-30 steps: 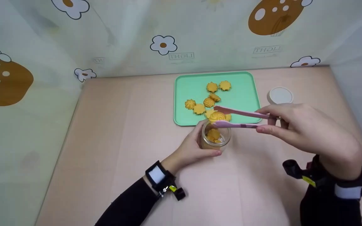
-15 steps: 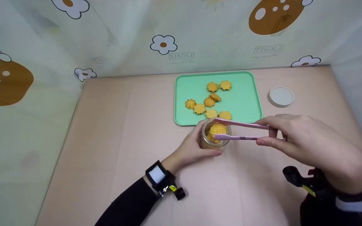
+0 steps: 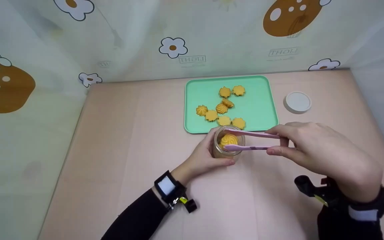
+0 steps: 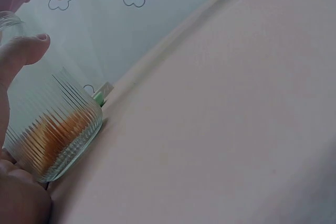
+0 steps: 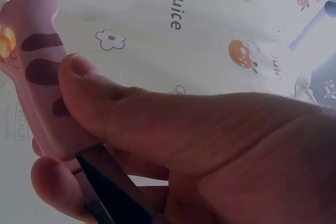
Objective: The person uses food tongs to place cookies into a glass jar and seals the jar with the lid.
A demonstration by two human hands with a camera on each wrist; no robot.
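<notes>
Both hands are grasping: the left hand curls around a glass jar, and the right hand pinches pink tongs; on the pale table, a green tray lies just beyond the jar; only the left wrist view shows the ribbed wall of the jar and, through it, orange-brown contents at the bottom; the right wrist view shows more clearly the dark stripes on the tongs; a white lid lies right of the tray; eight biscuits lie on the tray; one ridged biscuit appears at the jar's mouth, between the tongs' tips; whether they touch it, I cannot tell.
</notes>
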